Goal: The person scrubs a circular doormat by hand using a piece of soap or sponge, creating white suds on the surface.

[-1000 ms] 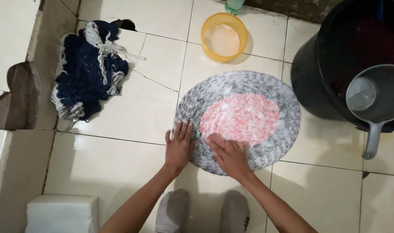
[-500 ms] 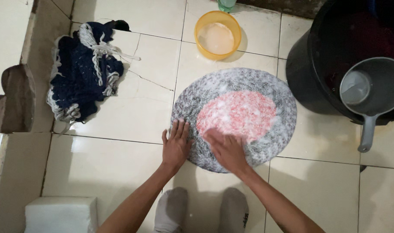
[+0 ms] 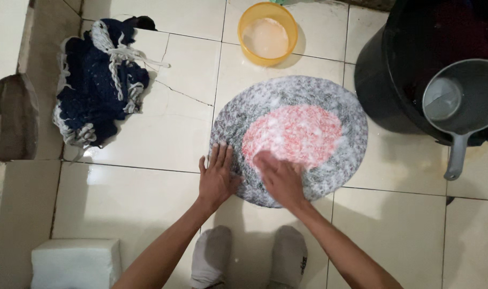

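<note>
On the tiled floor (image 3: 147,214), beyond and to the right of the fingers, stands a black tub (image 3: 383,91), the largest item; a grey dipper (image 3: 458,101) rests on its rim with the handle hanging outward, apparently so it stays within reach. Directly under the fingers lies a round mat (image 3: 329,176), grey at the border and pink at the centre, spread flat and coated with white suds. Well to the left of the fingers, a dark blue and white knitted cloth (image 3: 97,85) lies bunched in a heap, apart from the mat. Behind the fingers, at the lower left corner, sits a white block (image 3: 75,263). Past the fingertips, just beyond the mat's far edge, a yellow bowl (image 3: 267,33) holds a pale, cloudy liquid, probably soapy water.

The left hand (image 3: 216,179) lies palm down on the mat's near-left edge, fingers extended and slightly spread, grasping nothing; this placement appears to pin the mat against sliding on the wet tile. The right hand (image 3: 280,179) lies palm down where grey meets pink, fingers flat and close together, likewise holding nothing; the flat palm suits rubbing suds across the pile. Two grey-socked feet (image 3: 249,257) stand just behind the wrists, close to the mat's near edge.
</note>
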